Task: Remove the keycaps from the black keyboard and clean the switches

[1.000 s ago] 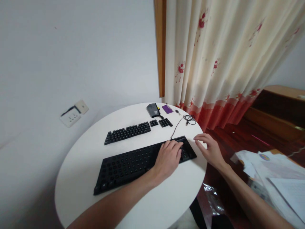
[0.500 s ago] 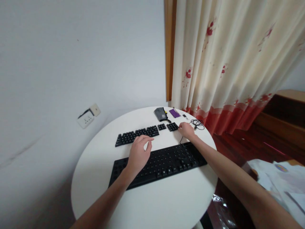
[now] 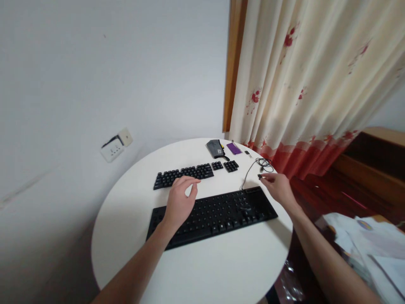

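A black keyboard base [image 3: 221,215] with its keycaps off lies across the table. My left hand [image 3: 181,198] is over its left part, fingers loosely curled and a gap between thumb and forefinger. Behind it stands a long block of black keycaps [image 3: 202,171], partly covered by that hand. Two smaller groups, a little keycap cluster [image 3: 217,165] and the number-pad keycaps [image 3: 231,166], are set to its right. Near the table's right edge, my right hand [image 3: 276,185] pinches a small black piece [image 3: 260,176] whose kind I cannot make out. The keyboard's cable [image 3: 248,175] runs just left of it.
At the back of the white round table [image 3: 202,270] lie a grey pouch [image 3: 215,149], a purple cloth [image 3: 234,148] and a small dark stick-like item [image 3: 247,153]. Coiled cable [image 3: 265,164] rests by the right edge. A wall socket [image 3: 112,150] is at left, a curtain [image 3: 284,84] behind.
My right hand has moved right and nearer, from beside the number-pad keycaps to the table's right edge. My left hand has stayed almost in place. The view has shifted slightly.
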A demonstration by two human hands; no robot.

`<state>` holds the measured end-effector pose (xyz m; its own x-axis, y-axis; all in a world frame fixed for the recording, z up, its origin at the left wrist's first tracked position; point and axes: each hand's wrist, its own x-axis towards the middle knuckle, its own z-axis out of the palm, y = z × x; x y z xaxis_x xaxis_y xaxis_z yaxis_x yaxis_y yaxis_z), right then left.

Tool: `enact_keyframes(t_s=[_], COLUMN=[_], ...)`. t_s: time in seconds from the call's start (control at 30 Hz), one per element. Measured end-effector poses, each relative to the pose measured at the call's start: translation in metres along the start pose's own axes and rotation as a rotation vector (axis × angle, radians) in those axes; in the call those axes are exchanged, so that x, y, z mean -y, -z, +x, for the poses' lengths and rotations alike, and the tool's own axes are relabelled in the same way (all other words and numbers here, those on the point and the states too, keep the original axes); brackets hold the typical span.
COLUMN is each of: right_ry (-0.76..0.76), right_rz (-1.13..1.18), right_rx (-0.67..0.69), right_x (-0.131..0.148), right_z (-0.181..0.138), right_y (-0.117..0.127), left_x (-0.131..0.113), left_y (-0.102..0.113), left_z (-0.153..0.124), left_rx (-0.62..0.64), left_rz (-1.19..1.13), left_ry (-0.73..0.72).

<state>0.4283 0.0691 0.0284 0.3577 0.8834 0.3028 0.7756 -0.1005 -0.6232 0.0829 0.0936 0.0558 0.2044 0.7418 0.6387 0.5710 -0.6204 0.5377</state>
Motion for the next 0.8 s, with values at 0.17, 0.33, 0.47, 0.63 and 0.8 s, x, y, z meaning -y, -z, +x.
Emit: enact_keyframes(t_s=[0.17,0.33,0.47,0.63,0.8], right_ry=[-0.139,-0.187,-0.145,-0.074,0.077], right_rz=[0.274,0.336,0.331,0.238,0.045], right_rx=[-0.053,-0.062,-0.085,-0.098,-0.134], right_x=[-0.04,-0.044,-0.043,-0.038,-0.034], right_z=[-0.075,-0.108,-0.111,-0.114,-0.119], right_y=[0.018,0.011,0.009,0.006,-0.003], left_x=[-0.003,-0.003,-0.002,-0.001,-0.002], left_y=[-0.001,-0.005,-0.007,-0.008,-0.008], left_z=[-0.001,-0.003,-0.004,-0.004,-0.004], left_rx=[0.024,0.056,0.057,0.066,0.063], left_rz=[-0.013,-0.006,0.0,-0.011,-0.019], left_ry=[-0.001,-0.008,0.006,0.019,0.015])
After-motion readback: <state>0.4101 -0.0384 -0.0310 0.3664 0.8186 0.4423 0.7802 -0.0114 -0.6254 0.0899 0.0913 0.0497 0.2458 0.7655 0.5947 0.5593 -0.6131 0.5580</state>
